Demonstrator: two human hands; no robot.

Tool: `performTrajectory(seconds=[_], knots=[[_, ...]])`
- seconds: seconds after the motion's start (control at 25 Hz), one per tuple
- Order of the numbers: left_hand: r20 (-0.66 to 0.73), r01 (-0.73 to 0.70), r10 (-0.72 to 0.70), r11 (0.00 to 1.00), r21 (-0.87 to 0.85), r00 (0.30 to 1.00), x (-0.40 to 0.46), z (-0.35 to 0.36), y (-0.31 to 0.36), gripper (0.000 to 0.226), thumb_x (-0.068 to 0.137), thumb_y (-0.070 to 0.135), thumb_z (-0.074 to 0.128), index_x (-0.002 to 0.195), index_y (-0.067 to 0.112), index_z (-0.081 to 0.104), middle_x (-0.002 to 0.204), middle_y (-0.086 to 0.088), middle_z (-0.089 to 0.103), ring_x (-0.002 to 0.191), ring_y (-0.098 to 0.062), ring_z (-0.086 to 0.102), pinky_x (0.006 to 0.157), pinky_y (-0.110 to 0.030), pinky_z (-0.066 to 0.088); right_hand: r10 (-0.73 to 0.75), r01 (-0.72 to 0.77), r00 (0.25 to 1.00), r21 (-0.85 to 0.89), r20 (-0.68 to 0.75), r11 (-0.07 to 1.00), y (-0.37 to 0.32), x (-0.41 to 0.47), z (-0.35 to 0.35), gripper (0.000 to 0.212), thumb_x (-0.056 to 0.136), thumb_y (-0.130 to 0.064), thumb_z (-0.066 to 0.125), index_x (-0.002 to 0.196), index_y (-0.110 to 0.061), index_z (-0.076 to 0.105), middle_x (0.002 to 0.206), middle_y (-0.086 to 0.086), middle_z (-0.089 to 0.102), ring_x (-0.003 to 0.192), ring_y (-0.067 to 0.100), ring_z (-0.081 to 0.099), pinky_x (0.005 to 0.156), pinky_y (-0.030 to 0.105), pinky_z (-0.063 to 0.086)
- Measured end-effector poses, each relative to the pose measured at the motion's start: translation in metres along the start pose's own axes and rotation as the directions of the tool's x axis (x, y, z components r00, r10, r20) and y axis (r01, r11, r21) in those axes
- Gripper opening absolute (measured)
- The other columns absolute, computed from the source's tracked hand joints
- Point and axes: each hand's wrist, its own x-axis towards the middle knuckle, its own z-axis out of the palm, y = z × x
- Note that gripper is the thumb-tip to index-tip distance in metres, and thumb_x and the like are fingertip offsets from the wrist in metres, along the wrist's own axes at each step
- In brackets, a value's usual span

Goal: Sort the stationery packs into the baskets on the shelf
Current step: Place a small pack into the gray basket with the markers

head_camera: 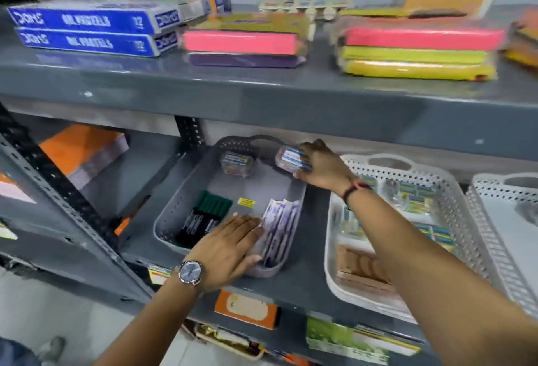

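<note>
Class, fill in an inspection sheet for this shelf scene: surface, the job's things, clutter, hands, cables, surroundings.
Surface: grey metal shelf, baskets side by side.
Job's things: grey basket holds a green marker pack, a purple pack and a clear box; white basket holds small packs.
Clutter: yellow tag on the basket floor.
Hands: right hand grips a small clear pack over the grey basket; left hand lies flat, open, beside the purple pack.
Cables: nothing seen.
Surroundings: upper shelf carries blue boxes and coloured paper stacks.

Bright, even overhead light with motion blur throughout (worst top right), and wide-angle bending at the edges.
</note>
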Motion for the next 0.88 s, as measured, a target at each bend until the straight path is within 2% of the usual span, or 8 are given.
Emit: performTrajectory(seconds=[0.12, 0.24, 0.36, 0.48, 0.56, 0.64, 0.72, 0.88], knots=[[0.043, -0.062, 0.064, 0.998, -0.032, 0.997, -0.012, 0.01, -0.02, 0.061, 0.099, 0.047, 0.009, 0.111, 0.013, 0.058, 0.11, -0.007, 0.07, 0.103, -0.023, 0.065, 0.1, -0.033, 0.029, 0.069, -0.07, 0.997, -0.043, -0.021, 0.997, -0.012, 0.036, 0.036, 0.052, 0.081, -0.022, 0.063, 0.127, -0.008, 0.044, 0.126, 0.02, 0.052, 0.115, 0.037, 0.052, 0.087, 0.037, 0.047], [0.021, -0.091, 0.093, 0.994, -0.064, 0.995, -0.02, 0.021, -0.023, 0.064, 0.098, 0.045, 0.009, 0.105, 0.015, 0.065, 0.103, -0.003, 0.072, 0.095, -0.019, 0.068, 0.096, -0.031, 0.031, 0.13, -0.131, 0.991, -0.178, -0.021, 0.975, -0.008, 0.054, 0.064, 0.059, 0.082, -0.033, 0.062, 0.134, -0.017, 0.04, 0.135, 0.015, 0.05, 0.124, 0.037, 0.045, 0.1, 0.046, 0.04], [-0.024, -0.104, 0.102, 0.991, -0.089, 0.994, -0.02, 0.024, -0.022, 0.054, 0.098, 0.044, 0.01, 0.11, 0.017, 0.055, 0.102, -0.001, 0.073, 0.094, -0.017, 0.068, 0.095, -0.029, 0.033, 0.18, -0.169, 0.984, -0.288, 0.012, 0.943, -0.002, 0.064, 0.081, 0.061, 0.085, -0.035, 0.058, 0.137, -0.014, 0.035, 0.142, 0.013, 0.045, 0.129, 0.035, 0.04, 0.107, 0.049, 0.029], [-0.026, -0.1, 0.098, 0.991, -0.085, 0.995, -0.019, 0.023, -0.023, 0.058, 0.097, 0.044, 0.01, 0.109, 0.016, 0.06, 0.103, -0.001, 0.073, 0.094, -0.017, 0.068, 0.095, -0.028, 0.032, 0.21, -0.146, 0.971, -0.422, 0.111, 0.895, 0.006, 0.067, 0.092, 0.055, 0.084, -0.032, 0.06, 0.132, -0.011, 0.044, 0.141, 0.012, 0.045, 0.13, 0.031, 0.039, 0.112, 0.048, 0.022], [-0.01, -0.092, 0.091, 0.994, -0.067, 0.996, -0.019, 0.022, -0.025, 0.061, 0.097, 0.044, 0.01, 0.108, 0.016, 0.063, 0.104, -0.002, 0.072, 0.095, -0.018, 0.068, 0.096, -0.028, 0.032, 0.203, -0.117, 0.968, -0.447, 0.149, 0.887, 0.007, 0.066, 0.093, 0.05, 0.083, -0.031, 0.061, 0.128, -0.011, 0.051, 0.139, 0.011, 0.047, 0.13, 0.03, 0.04, 0.113, 0.047, 0.021], [0.021, -0.087, 0.089, 0.994, -0.062, 0.996, -0.018, 0.019, -0.025, 0.056, 0.096, 0.044, 0.01, 0.113, 0.016, 0.056, 0.106, -0.003, 0.072, 0.097, -0.018, 0.067, 0.097, -0.03, 0.031, 0.143, -0.085, 0.983, -0.403, 0.114, 0.911, 0.005, 0.061, 0.084, 0.043, 0.084, -0.027, 0.06, 0.124, -0.014, 0.055, 0.137, 0.012, 0.049, 0.128, 0.029, 0.041, 0.112, 0.046, 0.023], [0.032, -0.091, 0.093, 0.994, -0.06, 0.995, -0.014, 0.015, -0.021, 0.053, 0.096, 0.043, 0.009, 0.116, 0.016, 0.05, 0.11, -0.003, 0.07, 0.1, -0.019, 0.066, 0.098, -0.032, 0.03, 0.076, -0.065, 0.997, -0.383, 0.012, 0.921, 0.012, 0.05, 0.065, 0.034, 0.086, -0.024, 0.056, 0.119, -0.015, 0.059, 0.132, 0.013, 0.054, 0.122, 0.03, 0.047, 0.108, 0.043, 0.028], [-0.029, -0.108, 0.105, 0.987, -0.117, 0.994, 0.012, 0.004, 0.021, 0.061, 0.099, 0.039, 0.008, 0.114, 0.016, 0.062, 0.114, -0.003, 0.069, 0.105, -0.019, 0.065, 0.104, -0.031, 0.026, 0.014, -0.11, 0.966, -0.36, -0.258, 0.926, 0.061, 0.002, 0.012, 0.022, 0.084, -0.017, 0.053, 0.099, -0.007, 0.065, 0.109, 0.019, 0.068, 0.105, 0.035, 0.061, 0.092, 0.04, 0.043]])
